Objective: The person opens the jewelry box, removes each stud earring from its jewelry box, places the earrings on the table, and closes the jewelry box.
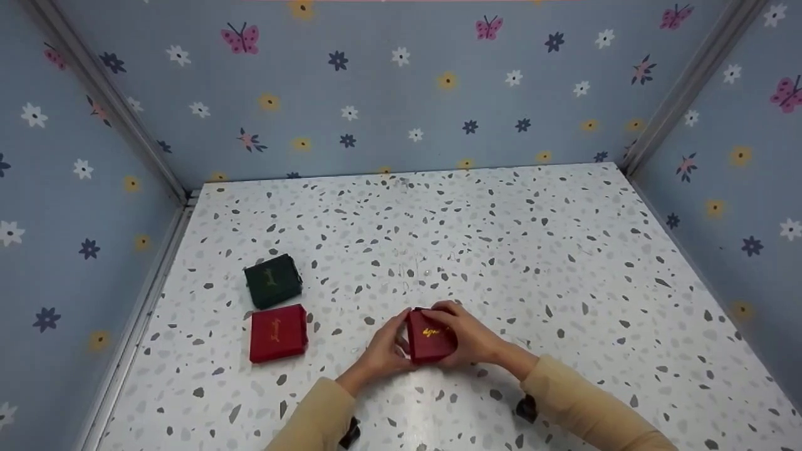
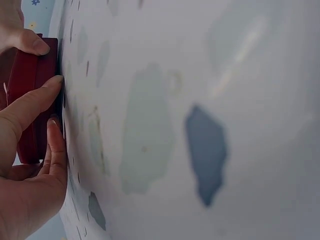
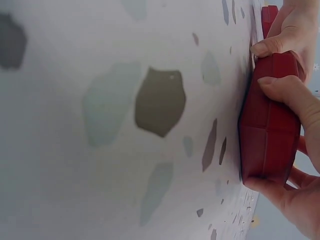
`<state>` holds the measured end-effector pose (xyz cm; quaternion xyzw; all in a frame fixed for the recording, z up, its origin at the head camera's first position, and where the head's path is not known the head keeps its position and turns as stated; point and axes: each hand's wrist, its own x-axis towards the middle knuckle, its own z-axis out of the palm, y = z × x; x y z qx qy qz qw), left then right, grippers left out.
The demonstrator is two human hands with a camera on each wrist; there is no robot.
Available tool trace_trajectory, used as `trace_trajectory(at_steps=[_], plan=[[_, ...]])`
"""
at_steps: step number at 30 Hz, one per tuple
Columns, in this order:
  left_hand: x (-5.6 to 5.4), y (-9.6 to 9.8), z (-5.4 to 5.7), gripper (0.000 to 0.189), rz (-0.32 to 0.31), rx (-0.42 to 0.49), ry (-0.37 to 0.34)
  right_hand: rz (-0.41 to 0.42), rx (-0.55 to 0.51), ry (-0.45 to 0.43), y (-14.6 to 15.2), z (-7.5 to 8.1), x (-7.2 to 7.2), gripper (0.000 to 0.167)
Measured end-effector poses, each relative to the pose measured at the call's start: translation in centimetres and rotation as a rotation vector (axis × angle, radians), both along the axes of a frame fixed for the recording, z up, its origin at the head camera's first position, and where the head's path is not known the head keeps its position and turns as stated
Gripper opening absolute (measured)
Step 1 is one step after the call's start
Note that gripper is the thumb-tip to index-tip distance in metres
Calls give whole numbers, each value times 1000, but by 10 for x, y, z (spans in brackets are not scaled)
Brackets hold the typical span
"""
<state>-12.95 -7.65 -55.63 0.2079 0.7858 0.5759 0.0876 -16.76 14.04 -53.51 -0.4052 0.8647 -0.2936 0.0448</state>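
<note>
A small red box with gold script on its lid sits on the table between both hands. My left hand holds its left side, thumb at the near corner and fingers toward the far one. From the right, my right hand grips the same box, its fingers over the far edge and thumb along the near side. In the right wrist view the box's near red side shows a seam, with both thumbs on it. The left wrist view shows the box close against the tabletop.
To the left lie another red box with gold script and, just behind it, a dark green box, turned slightly. The speckled white table is bounded by blue flowered panels at the back and both sides.
</note>
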Motion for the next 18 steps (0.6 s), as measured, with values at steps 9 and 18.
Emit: trace_trajectory(at_steps=[9,18], plan=[[1,0,1,96,6,-15,33,8,81,-28,-4,7,-1,95],[-1,2,-1,96,12,-28,12,12,173,11,-11,14,2,106]])
